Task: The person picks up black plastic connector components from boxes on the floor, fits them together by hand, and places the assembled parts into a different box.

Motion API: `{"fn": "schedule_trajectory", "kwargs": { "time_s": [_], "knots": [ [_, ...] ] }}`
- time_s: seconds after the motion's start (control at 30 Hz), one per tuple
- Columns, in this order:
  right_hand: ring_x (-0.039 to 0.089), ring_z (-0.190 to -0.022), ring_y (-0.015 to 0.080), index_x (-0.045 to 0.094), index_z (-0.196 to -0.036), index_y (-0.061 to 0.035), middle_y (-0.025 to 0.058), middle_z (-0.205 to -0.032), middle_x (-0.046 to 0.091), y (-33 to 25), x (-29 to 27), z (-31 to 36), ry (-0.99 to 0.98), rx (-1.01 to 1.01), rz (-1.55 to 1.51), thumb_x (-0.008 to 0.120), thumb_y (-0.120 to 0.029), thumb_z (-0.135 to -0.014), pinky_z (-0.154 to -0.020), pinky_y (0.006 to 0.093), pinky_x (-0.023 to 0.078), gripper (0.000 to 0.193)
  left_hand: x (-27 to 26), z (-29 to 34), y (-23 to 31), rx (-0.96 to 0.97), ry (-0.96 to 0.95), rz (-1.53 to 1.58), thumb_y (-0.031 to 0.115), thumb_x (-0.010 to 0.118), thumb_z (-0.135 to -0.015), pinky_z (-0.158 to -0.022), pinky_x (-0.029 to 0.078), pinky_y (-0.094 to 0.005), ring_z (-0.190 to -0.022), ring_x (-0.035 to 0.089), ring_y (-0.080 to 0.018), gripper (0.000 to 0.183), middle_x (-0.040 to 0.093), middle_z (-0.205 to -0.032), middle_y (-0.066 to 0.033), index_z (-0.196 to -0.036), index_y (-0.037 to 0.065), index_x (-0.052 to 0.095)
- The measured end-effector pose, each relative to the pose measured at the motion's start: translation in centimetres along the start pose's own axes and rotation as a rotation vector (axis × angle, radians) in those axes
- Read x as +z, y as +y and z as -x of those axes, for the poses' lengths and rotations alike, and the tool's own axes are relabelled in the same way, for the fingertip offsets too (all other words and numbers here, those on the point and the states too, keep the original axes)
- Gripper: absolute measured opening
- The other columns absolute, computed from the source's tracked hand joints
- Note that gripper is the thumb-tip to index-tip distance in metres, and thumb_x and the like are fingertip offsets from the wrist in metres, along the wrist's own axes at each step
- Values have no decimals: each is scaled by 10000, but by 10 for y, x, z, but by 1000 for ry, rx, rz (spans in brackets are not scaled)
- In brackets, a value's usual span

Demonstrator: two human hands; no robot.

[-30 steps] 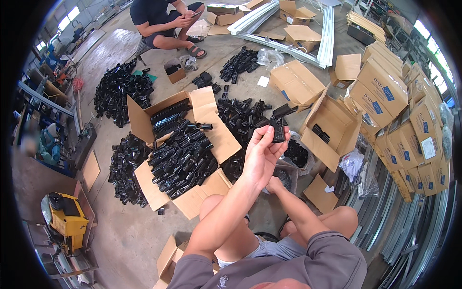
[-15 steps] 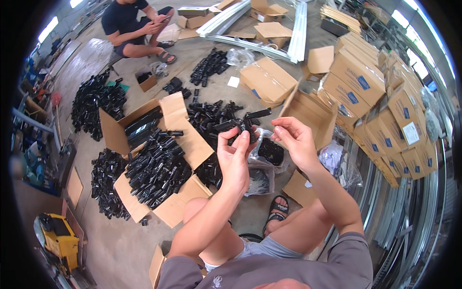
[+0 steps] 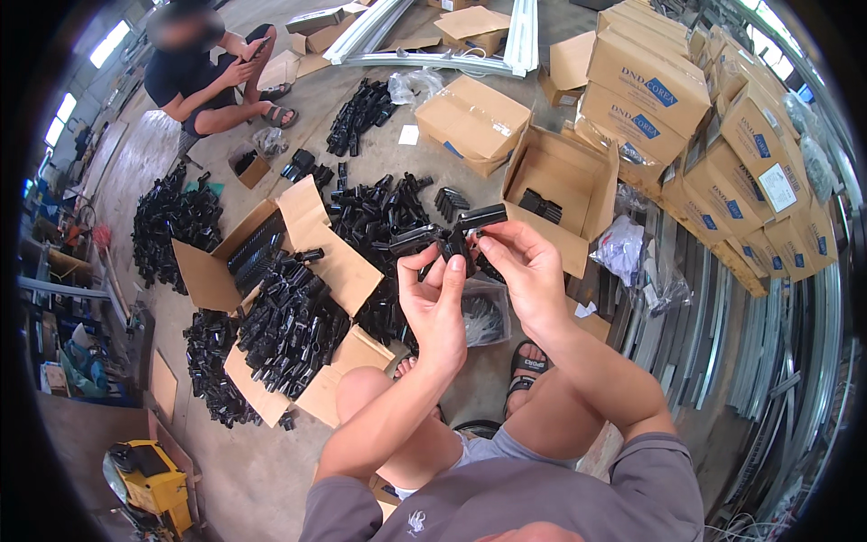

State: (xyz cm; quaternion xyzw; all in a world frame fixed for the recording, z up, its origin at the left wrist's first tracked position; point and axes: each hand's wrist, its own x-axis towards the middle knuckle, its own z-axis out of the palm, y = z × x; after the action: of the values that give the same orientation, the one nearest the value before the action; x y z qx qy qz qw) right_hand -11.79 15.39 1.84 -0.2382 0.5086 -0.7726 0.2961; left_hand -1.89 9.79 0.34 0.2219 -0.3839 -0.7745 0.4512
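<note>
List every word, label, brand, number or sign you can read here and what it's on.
Printed wording I leave uncopied; it stands on:
Stacked brown cardboard boxes: dark lettering, blue diamond logos, readable on several.
White rectangular paper label on the boxes: too small to read.
Black strapped sandal: pale lettering, too blurred to read.
Grey fabric shirt: white emblem, no readable words.

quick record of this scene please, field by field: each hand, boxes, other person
left hand: pinching an irregular glossy black part
right hand: at the part's right side; grip unclear
left of hands: open brown cardboard box, small black pieces heaped over it
beyond right hand: open tan cardboard carton, a few black pieces inside
right: stacked brown cardboard boxes
upper left: seated person in dark shirt
</note>
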Motion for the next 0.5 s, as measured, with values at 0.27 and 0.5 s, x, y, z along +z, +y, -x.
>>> {"fn": "schedule_trajectory", "kwargs": {
  "time_s": [0.27,0.5],
  "knots": [
    [641,-934,110,679,-1043,42,67,-1045,664,0,-3,2,27,38,-23,670,-23,-906,-823,244,521,151,8,2,-6,25,-12,-32,-20,608,-939,-911,497,-284,-1063,622,-165,252,651,-1150,-183,-1107,40,430],
    [649,-899,109,670,-1062,38,66,-1007,687,0,-1,5,61,29,-31,680,-40,-908,-804,238,528,173,10,3,-7,51,-29,-33,-19,618,-935,-916,501,-291,-1064,625,-168,259,656,-1156,-191,-1107,36,433]
  ]
}}
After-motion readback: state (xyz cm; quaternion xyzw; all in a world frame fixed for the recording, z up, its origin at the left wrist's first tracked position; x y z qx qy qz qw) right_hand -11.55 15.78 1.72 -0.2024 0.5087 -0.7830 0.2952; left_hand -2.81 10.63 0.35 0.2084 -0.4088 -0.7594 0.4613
